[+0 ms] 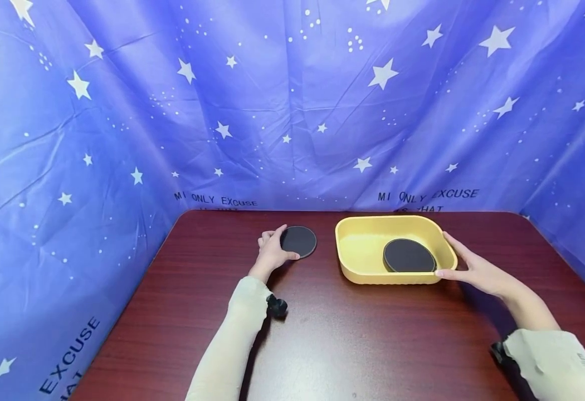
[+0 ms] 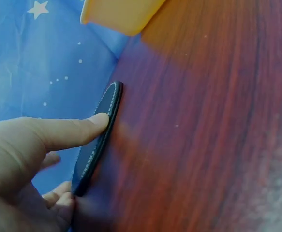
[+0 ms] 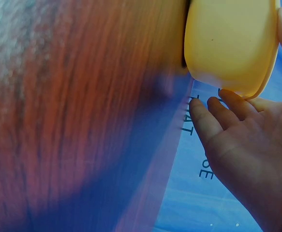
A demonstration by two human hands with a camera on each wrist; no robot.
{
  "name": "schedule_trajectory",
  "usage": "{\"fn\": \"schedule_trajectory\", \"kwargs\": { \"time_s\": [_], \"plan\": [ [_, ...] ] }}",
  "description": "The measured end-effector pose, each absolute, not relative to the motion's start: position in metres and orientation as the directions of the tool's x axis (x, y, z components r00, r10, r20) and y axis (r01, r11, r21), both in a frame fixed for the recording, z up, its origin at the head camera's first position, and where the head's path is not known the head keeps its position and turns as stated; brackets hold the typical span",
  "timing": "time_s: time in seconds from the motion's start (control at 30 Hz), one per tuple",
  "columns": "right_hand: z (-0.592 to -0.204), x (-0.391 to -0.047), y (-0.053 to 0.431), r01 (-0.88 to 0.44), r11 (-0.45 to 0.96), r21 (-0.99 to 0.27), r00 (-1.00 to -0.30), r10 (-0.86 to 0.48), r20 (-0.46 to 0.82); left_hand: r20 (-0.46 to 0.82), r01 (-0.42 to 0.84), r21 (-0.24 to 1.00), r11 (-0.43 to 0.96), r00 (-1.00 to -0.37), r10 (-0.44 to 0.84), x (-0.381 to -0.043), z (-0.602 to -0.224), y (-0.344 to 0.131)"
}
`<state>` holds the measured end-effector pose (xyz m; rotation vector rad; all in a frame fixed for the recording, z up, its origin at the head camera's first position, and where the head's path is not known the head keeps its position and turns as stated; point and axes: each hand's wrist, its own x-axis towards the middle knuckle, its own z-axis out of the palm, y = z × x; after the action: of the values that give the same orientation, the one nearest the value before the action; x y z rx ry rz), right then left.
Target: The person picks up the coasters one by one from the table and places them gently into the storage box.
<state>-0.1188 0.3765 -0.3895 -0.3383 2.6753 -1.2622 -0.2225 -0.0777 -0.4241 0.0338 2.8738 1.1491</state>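
My left hand (image 1: 272, 250) holds a round black coaster (image 1: 300, 241) by its left side, left of the yellow bin. In the left wrist view the thumb (image 2: 95, 128) lies at the edge of the coaster (image 2: 90, 154), which has pale stitching round its rim, close over the tabletop. My right hand (image 1: 480, 271) holds the right end of the shallow yellow bin (image 1: 357, 277), thumb at the near rim and fingers along the end wall. Inside the bin, toward its right, lies another black coaster (image 1: 409, 256). In the right wrist view the fingers (image 3: 206, 121) reach to the bin wall (image 3: 230, 43).
The dark red wooden table (image 1: 352, 345) runs back to a blue curtain (image 1: 282, 111) with white stars and lettering, which also hangs along both sides. A black strap piece (image 1: 277, 307) sits at the left sleeve cuff (image 1: 249, 298).
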Motion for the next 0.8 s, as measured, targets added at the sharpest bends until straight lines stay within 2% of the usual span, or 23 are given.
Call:
{"fn": "schedule_trajectory", "kwargs": {
  "time_s": [0.43,0.8],
  "plan": [
    [-0.39,-0.119,0.376,-0.148,0.611,-0.777,-0.96,-0.277,-0.034,0.034,0.028,0.745,0.666,-0.999,0.004,-0.223,-0.425,-0.082],
    [-0.391,-0.12,0.377,-0.154,0.625,-0.765,-0.96,-0.279,-0.034,0.021,-0.037,0.811,0.584,-0.996,-0.092,-0.221,-0.42,-0.092]
  ]
}}
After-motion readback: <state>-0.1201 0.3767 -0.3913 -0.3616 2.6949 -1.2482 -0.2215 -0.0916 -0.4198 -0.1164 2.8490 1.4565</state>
